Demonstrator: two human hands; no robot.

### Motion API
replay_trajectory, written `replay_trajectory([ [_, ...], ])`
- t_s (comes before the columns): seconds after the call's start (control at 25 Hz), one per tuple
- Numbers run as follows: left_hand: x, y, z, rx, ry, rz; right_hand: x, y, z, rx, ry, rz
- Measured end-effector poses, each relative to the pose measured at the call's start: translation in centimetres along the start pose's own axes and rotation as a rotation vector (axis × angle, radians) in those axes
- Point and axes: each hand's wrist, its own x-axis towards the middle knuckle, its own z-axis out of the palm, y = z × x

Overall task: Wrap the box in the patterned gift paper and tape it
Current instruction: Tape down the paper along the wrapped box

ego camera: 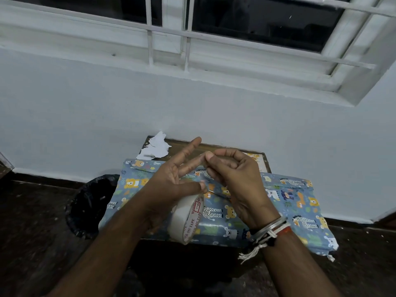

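One wrapped box (285,200): flat across the small wooden table (216,146), long side running left to right, its right end reaching out past the table's side.
Gift paper (132,185): blue, with bears and spotted animals, covering the whole top of the box; a folded edge shows along the far side and the right end looks crumpled.
Tape roll (184,219): white with red lettering, up on edge over the box's near side.
Left hand (169,185): grasping the roll, thumb clamped on its rim, forefinger and middle finger straight out.
Right hand (237,181): fingers curled, thumb and forefinger pinched right at the left middle fingertip; whether tape sits in that pinch, can't tell.
Right wrist: bangle and threads (272,229).
Paper scraps (155,147): torn, white, on the table's far left corner.
Black bin (90,202): on the floor, left of the table.
Backdrop: pale wall (85,114), barred window (257,22) above.
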Motion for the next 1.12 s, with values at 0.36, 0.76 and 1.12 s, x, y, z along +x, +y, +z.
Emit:
replay_trajectory([
  [0.36, -0.7, 0.3, -1.4, -0.006, 0.050, -0.055, 0.4, 0.0, 1.3, -0.341, -0.083, -0.276],
  [0.76, -1.9, -0.1, -3.0, -0.231, 0.307, -0.270, 3.8, 1.5, 1.0, -0.588, -0.338, -0.122],
  [1.12, -2.1, 0.0, -2.8, -0.225, 0.345, -0.305, 4.6, 2.9, 2.2, -0.829, -0.358, -0.149],
])
